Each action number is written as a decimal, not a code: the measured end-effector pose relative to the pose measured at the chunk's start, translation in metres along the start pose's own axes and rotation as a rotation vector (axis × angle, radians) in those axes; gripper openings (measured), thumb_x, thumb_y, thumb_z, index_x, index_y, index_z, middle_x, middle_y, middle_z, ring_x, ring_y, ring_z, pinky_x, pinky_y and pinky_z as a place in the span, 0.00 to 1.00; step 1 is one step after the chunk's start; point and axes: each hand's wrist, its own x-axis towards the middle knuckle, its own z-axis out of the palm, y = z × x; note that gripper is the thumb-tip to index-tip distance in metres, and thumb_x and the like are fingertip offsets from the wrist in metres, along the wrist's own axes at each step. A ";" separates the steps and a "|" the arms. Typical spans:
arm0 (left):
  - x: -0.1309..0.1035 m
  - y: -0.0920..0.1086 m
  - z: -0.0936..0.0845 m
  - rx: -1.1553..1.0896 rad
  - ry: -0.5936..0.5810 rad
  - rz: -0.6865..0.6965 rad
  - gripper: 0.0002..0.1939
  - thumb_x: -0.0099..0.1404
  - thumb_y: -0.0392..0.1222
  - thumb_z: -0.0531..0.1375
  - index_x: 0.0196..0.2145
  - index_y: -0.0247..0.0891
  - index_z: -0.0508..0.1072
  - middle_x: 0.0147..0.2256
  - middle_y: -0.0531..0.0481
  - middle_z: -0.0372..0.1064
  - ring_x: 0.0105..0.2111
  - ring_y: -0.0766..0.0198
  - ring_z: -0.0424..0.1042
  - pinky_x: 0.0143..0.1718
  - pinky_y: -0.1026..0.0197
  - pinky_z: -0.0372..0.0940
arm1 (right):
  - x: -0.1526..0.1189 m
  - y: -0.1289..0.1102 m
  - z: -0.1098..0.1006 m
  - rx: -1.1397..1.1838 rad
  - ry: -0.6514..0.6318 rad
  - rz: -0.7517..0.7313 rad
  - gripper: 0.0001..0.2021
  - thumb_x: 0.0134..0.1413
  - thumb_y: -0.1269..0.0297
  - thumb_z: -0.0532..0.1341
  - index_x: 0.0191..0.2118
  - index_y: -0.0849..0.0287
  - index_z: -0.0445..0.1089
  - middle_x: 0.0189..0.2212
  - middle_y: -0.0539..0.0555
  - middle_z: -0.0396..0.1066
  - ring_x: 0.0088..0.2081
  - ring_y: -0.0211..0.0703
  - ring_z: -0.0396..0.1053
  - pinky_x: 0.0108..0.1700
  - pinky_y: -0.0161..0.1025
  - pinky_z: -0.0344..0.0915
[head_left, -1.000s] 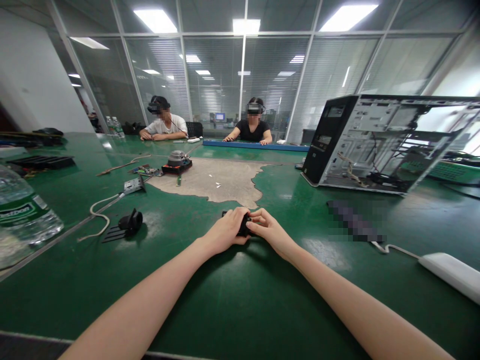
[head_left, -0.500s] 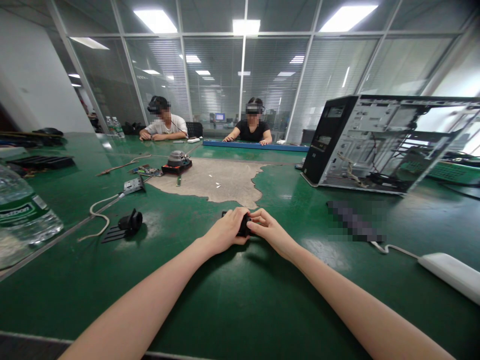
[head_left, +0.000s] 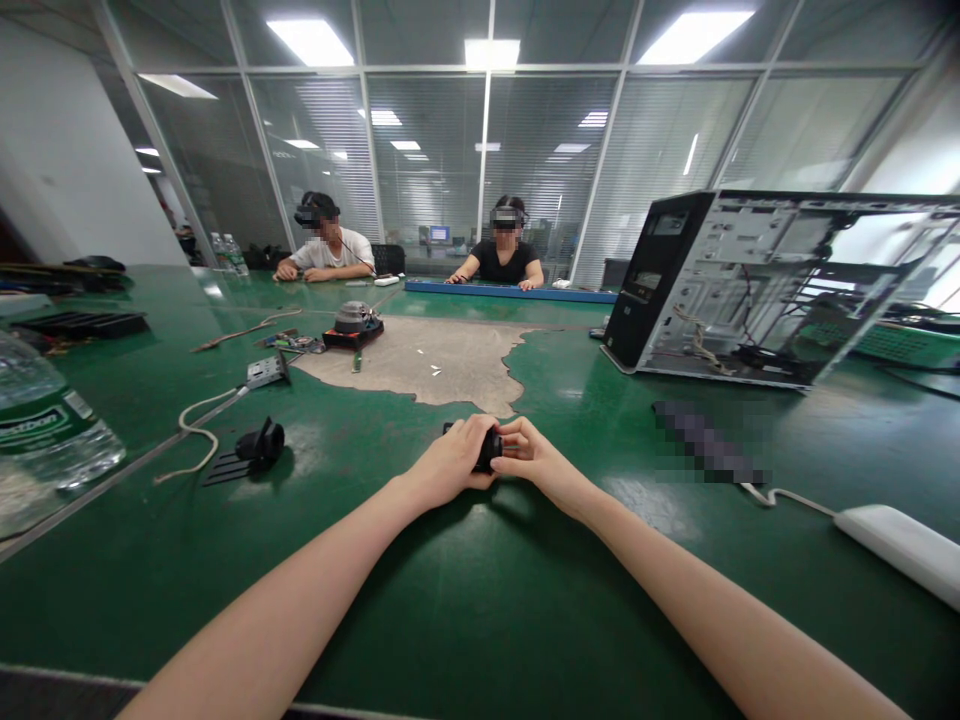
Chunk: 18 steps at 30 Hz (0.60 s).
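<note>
A small black part with a rounded end (head_left: 489, 450) is between my two hands, just above or on the green table (head_left: 480, 600). My left hand (head_left: 454, 458) wraps over it from the left, covering most of its body. Fingers and thumb of my right hand (head_left: 527, 450) pinch its round right end. What kind of part it is cannot be made out. Off to the left lies a similar-looking black piece with a round end and flat prongs (head_left: 259, 445). Bare, worn tabletop (head_left: 465, 360) shows just beyond my hands.
An open computer case (head_left: 660, 270) stands at right, near a white power strip (head_left: 892, 540) and a blurred dark object (head_left: 709, 440). A water bottle (head_left: 52, 420), a metal bracket with cable (head_left: 268, 371) and a black-and-grey component (head_left: 354, 325) are left. Two people sit opposite.
The fingers of my right hand have shifted slightly around the round end of the black part. My left hand stays in place.
</note>
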 end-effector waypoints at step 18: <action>0.000 0.000 0.000 0.018 -0.002 0.019 0.30 0.49 0.35 0.60 0.47 0.39 0.52 0.44 0.46 0.58 0.41 0.57 0.60 0.42 0.55 0.59 | -0.001 -0.001 0.001 0.015 -0.005 -0.005 0.17 0.38 0.63 0.64 0.35 0.55 0.57 0.33 0.49 0.66 0.37 0.39 0.66 0.41 0.42 0.61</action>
